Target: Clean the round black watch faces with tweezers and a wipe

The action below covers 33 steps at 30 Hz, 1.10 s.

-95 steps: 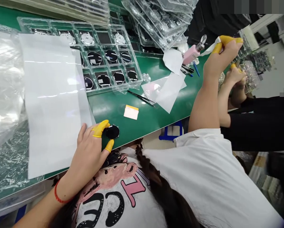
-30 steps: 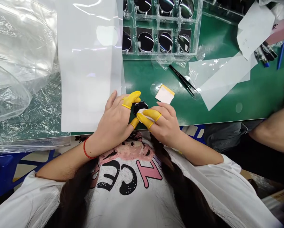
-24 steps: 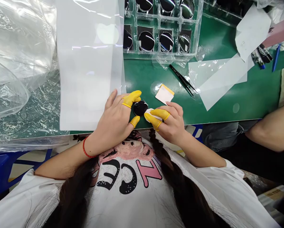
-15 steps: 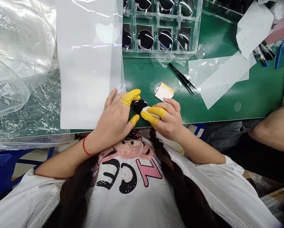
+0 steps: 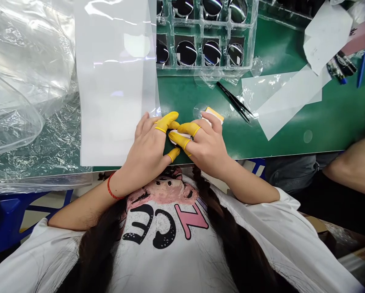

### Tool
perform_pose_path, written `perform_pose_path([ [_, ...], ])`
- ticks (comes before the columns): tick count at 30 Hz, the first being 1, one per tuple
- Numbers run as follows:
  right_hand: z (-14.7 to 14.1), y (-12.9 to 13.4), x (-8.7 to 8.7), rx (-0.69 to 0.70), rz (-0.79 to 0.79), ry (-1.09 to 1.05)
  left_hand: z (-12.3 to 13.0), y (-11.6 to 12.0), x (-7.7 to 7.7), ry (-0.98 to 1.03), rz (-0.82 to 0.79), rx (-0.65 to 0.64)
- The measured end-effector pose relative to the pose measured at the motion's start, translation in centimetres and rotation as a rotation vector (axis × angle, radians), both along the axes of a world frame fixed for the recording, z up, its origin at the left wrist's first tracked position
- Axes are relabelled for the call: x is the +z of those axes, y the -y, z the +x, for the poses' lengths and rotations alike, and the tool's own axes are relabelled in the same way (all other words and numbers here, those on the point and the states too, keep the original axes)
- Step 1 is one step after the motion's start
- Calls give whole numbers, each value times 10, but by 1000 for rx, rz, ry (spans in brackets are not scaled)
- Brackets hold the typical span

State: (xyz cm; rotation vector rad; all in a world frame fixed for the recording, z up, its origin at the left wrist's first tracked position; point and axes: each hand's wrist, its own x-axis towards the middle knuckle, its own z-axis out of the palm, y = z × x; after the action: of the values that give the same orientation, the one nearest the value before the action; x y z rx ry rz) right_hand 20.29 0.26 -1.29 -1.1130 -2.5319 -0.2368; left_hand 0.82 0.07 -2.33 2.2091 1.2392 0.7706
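Wiping, by the look of it: right hand [image 5: 205, 146] pinching a white wipe [image 5: 179, 134] close against the curled left hand [image 5: 146, 146] at the front of the green bench [image 5: 176, 95], the piece between them hidden, probably a lens like those in the clear tray [image 5: 207, 70]; parting the fingers to check it seems the next need

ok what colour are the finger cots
The finger cots are yellow, clearest in the head view.
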Motion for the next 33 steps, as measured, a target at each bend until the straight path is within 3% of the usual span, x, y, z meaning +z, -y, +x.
perform_pose_path([
  [6, 6, 5, 0, -115, 80, -31, 1, 1, 3, -16, -11, 0],
  [16, -4, 39, 0, -314, 202, -16, 1, 0, 6, -24, -25, -2],
  [24, -9, 61, -5, -309, 145, -82, 1, -1, 8, -7, -41, -9],
  [28, 3, 58, -2, -279, 52, -149, 1, -1, 10, -21, -57, -2],
  [33, 12, 34, 4, -306, 50, -376, 1, -1, 10, -15, -67, -13],
])
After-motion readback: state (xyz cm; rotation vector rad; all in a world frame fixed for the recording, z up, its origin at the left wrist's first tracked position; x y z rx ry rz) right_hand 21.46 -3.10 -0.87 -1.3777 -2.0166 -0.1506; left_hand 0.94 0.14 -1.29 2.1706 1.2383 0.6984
